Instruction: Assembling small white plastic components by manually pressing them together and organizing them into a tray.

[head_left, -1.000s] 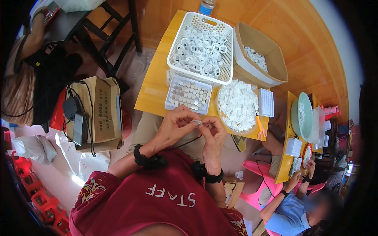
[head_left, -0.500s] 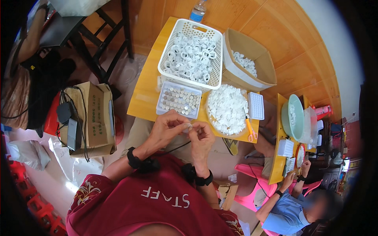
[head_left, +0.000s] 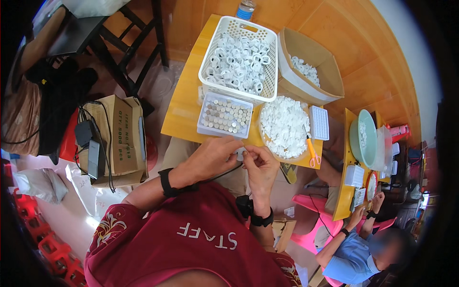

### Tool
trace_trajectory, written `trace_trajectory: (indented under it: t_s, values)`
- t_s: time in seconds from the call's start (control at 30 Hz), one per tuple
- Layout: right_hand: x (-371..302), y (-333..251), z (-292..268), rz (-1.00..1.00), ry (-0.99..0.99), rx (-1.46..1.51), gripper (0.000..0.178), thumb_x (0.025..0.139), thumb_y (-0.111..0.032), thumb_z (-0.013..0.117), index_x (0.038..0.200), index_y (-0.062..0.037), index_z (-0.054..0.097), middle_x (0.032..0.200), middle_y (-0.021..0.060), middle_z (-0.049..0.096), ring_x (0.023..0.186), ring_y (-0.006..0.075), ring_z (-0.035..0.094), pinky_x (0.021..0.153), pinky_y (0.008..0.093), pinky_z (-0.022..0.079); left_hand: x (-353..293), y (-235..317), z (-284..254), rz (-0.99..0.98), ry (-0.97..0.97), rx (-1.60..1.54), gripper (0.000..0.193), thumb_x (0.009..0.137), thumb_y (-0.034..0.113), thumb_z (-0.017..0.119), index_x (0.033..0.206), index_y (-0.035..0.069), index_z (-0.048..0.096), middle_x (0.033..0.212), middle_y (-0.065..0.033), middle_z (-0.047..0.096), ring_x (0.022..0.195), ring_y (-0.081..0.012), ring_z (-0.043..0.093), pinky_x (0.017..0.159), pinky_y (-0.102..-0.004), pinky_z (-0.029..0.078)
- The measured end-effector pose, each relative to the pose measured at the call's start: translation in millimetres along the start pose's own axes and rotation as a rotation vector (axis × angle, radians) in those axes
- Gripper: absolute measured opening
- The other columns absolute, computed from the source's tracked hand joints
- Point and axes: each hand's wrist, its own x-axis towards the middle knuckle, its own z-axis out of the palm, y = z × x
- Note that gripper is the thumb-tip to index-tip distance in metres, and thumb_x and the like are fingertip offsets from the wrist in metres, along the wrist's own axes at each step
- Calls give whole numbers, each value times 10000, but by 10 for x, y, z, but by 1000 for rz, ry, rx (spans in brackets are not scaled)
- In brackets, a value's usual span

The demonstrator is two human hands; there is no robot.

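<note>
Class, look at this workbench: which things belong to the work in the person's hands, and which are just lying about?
In use: left hand, right hand, small white part, tray of metal pieces, bowl of white parts.
Lying about: scissors, water bottle, cardboard box.

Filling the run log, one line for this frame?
left hand + right hand: pinching small white part | above yellow table edge | tray of metal pieces ahead

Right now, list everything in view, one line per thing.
small white part: one, pinched between both hands
white basket: one, full of white rings, table's far side
clear tray: one, rows of grey pieces, near edge
round dish: one, heaped white bits
cardboard box: one, brown, right of basket
scissors: one, orange handles
yellow table: one
co-worker: one, blue top, lower right
left hand: one
right hand: one
</note>
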Motion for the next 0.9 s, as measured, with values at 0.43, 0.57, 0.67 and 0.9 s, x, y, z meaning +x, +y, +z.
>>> trace_trajectory:
  t_s: [0.43, 0.57, 0.67, 0.9]
  values:
    - [-8, 40, -7, 74, -52, 87, 133, 755, 47, 611, 884, 30, 638, 743, 26, 538, 586, 70, 551, 518, 191, 446, -1, -98, 35, 132, 4, 116, 196, 696, 9, 563, 891, 10, 546, 717, -141, 544, 634, -309, 568, 549, -359, 479]
    - [1, -35, 8, 26, -20, 110, 140, 756, 50, 612, 891, 21, 634, 749, 21, 532, 603, 68, 545, 527, 184, 432, 4, -174, 42, -166, 9, -452, 177, 760, -8, 559, 935, 4, 580, 781, -75, 559, 686, -169, 587, 614, -271, 498]
    - [-7, -81, 29, -18, 12, 114, 135, 753, 48, 616, 881, 9, 629, 757, 19, 534, 618, 65, 539, 534, 183, 421, 30, -97, -6, -423, 6, -874, 147, 786, -8, 553, 930, 3, 584, 865, -38, 568, 750, -119, 582, 674, -245, 512]
    - [-3, -61, 146, -229, 73, 7, 138, 738, 37, 625, 863, -22, 620, 764, 47, 557, 621, 94, 540, 542, 209, 420, -21, -145, -25, -644, 1, -1360, 190, 793, -17, 510, 971, 6, 573, 939, -60, 580, 838, -125, 567, 713, -245, 488]
